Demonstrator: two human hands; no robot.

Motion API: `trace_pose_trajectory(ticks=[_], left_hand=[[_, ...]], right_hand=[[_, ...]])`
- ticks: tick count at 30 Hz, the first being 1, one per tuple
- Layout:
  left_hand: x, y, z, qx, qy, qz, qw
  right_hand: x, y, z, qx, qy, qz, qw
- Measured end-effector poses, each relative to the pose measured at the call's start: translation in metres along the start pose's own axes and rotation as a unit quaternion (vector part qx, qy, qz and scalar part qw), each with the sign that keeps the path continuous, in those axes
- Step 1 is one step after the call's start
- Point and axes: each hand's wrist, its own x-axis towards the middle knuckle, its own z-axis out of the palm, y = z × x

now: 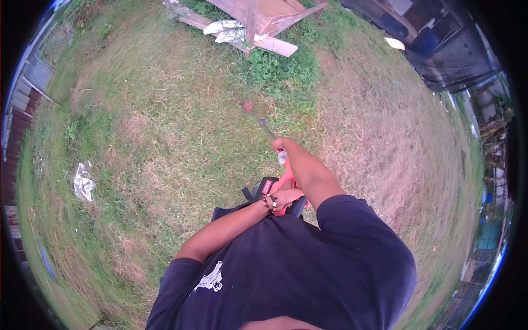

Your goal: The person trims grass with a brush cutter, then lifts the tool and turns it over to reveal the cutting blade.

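Both of my hands are on a red-orange, battery-powered string trimmer [287,175], held in front of my body. My left hand [289,193], with a beaded bracelet at the wrist, wraps round its rear grip beside the black and red battery end [268,186]. Farther forward, my right hand [280,144] closes round the front part of the tool, its fingers partly hidden. From there the thin shaft [268,129] runs forward and slightly left to a small reddish cutting head [247,106], blurred and low over the grass.
Ahead stands a wooden structure [252,25], with boards and white scraps [228,32] at its foot among taller weeds [280,69]. Crumpled pale plastic [83,181] lies on the left grass. Dark sheeting [440,49] is at the upper right, metal sheets [25,88] at the far left.
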Motion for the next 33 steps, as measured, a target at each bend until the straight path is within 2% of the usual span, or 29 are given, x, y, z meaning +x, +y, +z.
trace_pose_trajectory(ticks=[3,5,8,11,14,17,20,23,27,29,33], left_hand=[[-0.017,0.002,-0.001,0.019,-0.007,-0.01,1.0],[-0.019,-0.012,-0.004,0.011,-0.02,0.014,1.0],[-0.035,-0.002,0.005,0.017,-0.025,-0.016,0.999],[-0.006,-0.042,0.0,-0.041,-0.061,0.012,0.997],[-0.012,-0.025,0.012,-0.044,-0.084,-0.01,0.995],[-0.002,-0.036,0.016,-0.011,-0.082,-0.029,0.996],[-0.006,-0.032,0.024,0.049,-0.071,-0.067,0.994],[-0.014,-0.023,0.026,0.053,-0.071,-0.081,0.993],[-0.015,-0.022,0.026,-0.067,-0.077,-0.058,0.993],[-0.008,-0.017,0.024,-0.011,-0.06,-0.04,0.997],[0.003,-0.003,0.021,0.014,-0.011,0.003,1.0]], right_hand=[[-0.005,0.001,0.012,0.046,-0.015,-0.03,0.998],[0.006,0.009,0.025,0.068,-0.032,-0.031,0.997],[-0.005,0.022,0.029,0.061,-0.033,-0.01,0.998],[-0.01,0.044,0.025,0.125,0.007,0.031,0.992],[-0.016,0.075,0.018,0.166,0.053,0.006,0.985],[0.013,0.119,0.017,0.076,0.062,0.025,0.995],[0.001,0.136,0.018,0.024,0.021,0.078,0.996],[0.031,0.175,0.027,0.014,0.035,-0.003,0.999],[0.03,0.171,0.021,0.051,0.012,0.116,0.992],[0.028,0.159,0.004,0.031,0.017,0.141,0.989],[0.039,0.122,-0.027,-0.077,0.033,0.052,0.995]])
